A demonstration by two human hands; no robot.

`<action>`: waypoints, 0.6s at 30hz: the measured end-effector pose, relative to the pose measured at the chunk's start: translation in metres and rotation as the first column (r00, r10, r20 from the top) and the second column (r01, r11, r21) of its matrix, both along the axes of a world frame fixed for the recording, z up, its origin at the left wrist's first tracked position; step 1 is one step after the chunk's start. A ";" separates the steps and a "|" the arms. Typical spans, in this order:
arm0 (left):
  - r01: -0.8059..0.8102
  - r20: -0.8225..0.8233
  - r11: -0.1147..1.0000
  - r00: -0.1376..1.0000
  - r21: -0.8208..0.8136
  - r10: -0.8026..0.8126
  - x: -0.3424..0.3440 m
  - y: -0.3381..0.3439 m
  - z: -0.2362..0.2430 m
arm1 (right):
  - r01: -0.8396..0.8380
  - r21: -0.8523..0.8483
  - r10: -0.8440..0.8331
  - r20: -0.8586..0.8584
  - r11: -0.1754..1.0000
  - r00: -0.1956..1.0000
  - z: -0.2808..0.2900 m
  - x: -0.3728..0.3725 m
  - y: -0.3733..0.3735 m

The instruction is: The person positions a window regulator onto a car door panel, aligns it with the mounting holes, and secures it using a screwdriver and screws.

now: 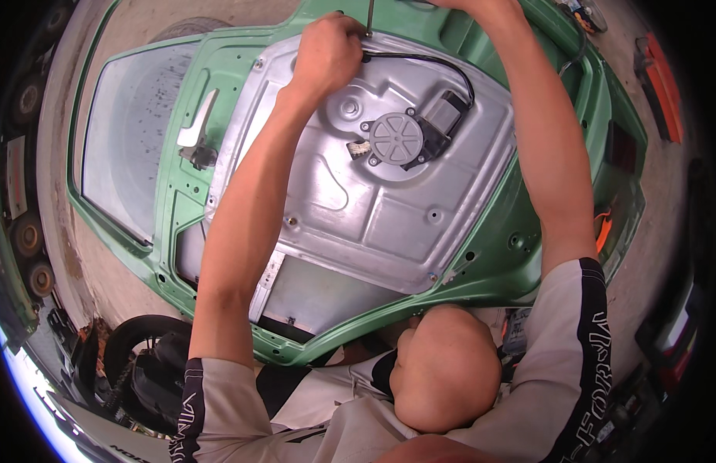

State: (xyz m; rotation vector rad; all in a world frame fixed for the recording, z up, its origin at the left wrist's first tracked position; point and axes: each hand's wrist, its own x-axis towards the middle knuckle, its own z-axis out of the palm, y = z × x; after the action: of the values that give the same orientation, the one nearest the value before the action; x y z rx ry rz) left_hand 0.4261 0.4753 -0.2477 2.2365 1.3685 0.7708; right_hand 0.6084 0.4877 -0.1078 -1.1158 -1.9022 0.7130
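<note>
A green car door [319, 351] lies in front of me, with a silver metal panel [381, 239] set into it. On the panel sits a window motor [396, 139] with a black cable [435, 62] running up toward my left hand [331, 54]. That hand is closed at the panel's far edge, fingers curled; what they grip is hidden. Just right of them stands a thin metal shaft [369, 17], its tip at the panel edge and its upper end cut off by the frame. My right hand [470, 3] reaches past the far edge, its fingers out of view.
A white door handle [200, 119] stands up left of the panel, beside the door's window glass [123, 139]. A rounded bare form, apparently my bent knee [447, 370], is close to the near edge. A black tyre [134, 347] lies lower left; a red-orange object [657, 85] is far right.
</note>
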 end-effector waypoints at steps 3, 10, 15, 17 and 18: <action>-0.051 -0.057 0.993 0.997 -0.107 0.045 -0.001 0.005 0.009 | -0.071 0.000 0.070 0.134 0.997 0.989 0.004 -0.007 0.009; 0.162 -0.068 0.987 0.985 0.022 -0.160 -0.006 0.013 0.008 | -0.124 0.535 -0.038 0.282 0.835 0.959 -0.023 -0.005 0.041; 0.072 0.122 0.996 0.989 0.058 -0.079 -0.014 0.001 -0.015 | 0.055 0.082 -0.072 0.230 0.995 0.970 0.003 -0.028 0.006; 0.040 0.131 0.999 0.991 -0.002 -0.040 -0.010 -0.007 -0.006 | -0.084 0.292 0.031 0.181 0.953 0.983 -0.005 -0.022 0.015; 0.015 0.139 0.998 0.990 -0.061 -0.006 -0.007 -0.010 0.001 | -0.087 0.291 0.033 0.186 0.953 0.982 -0.006 -0.020 0.014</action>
State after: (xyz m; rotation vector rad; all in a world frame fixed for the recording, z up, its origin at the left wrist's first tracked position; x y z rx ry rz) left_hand 0.4193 0.4652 -0.2465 2.0992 1.2956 0.8515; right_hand 0.5889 0.5020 -0.1134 -0.9586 -2.1199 0.3483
